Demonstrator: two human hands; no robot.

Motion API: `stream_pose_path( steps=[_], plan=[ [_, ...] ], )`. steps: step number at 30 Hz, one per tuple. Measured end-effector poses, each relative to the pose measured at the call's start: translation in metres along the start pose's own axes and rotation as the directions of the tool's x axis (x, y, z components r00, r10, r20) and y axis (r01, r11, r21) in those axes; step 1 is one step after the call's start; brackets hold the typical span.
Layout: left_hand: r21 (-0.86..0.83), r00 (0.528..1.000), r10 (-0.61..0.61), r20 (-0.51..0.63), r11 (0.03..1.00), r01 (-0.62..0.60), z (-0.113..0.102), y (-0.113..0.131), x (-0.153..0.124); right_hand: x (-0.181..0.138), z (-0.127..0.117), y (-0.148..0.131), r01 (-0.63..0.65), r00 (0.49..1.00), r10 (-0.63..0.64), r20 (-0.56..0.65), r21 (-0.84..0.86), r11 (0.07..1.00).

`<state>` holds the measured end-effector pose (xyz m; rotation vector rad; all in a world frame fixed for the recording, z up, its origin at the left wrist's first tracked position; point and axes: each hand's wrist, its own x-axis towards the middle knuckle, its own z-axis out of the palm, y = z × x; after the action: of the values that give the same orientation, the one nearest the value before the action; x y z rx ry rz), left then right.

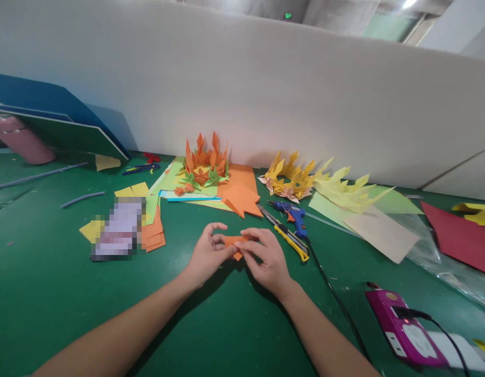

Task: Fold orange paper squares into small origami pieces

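My left hand [208,253] and my right hand [266,257] meet over the green table [62,293], both pinching a small folded piece of orange paper [235,243] held just above the surface. The fingers of each hand are closed on the paper's ends. Behind them lies a cut orange sheet [241,199]. Further back stands an orange folded-paper flower piece [205,159] on light green paper.
A yellow utility knife [289,238] and a blue glue gun [294,214] with a black cord lie right of my hands. Yellow paper flowers [293,178], yellow-green sheets [344,193], a red sheet [458,235], a magenta device [403,327] and stacked coloured paper [152,230] surround them. A white partition wall [266,94] bounds the back.
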<state>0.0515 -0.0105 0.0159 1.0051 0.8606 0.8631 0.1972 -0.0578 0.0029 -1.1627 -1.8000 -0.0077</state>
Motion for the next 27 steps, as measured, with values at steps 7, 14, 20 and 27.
stream_pose_path(
  steps=[7,14,20,27],
  plan=[
    [-0.027,0.999,0.043,0.019,0.999,-0.043,-0.002,0.0,0.002,0.0,-0.005,0.003,0.104,0.994,-0.104,0.033,-0.01,0.994],
    [-0.055,0.996,0.071,0.062,0.996,-0.068,-0.001,0.003,0.0,0.0,-0.005,0.005,0.112,0.994,-0.112,0.004,-0.003,0.994],
    [-0.03,0.995,0.091,0.037,0.996,-0.09,-0.001,0.002,0.0,-0.001,0.002,0.002,-0.121,0.99,0.133,-0.043,0.225,0.967],
    [0.04,0.99,0.137,0.025,0.99,-0.138,0.001,0.003,-0.001,-0.004,0.015,0.005,-0.428,0.874,0.483,0.046,0.542,0.723]
  ],
)
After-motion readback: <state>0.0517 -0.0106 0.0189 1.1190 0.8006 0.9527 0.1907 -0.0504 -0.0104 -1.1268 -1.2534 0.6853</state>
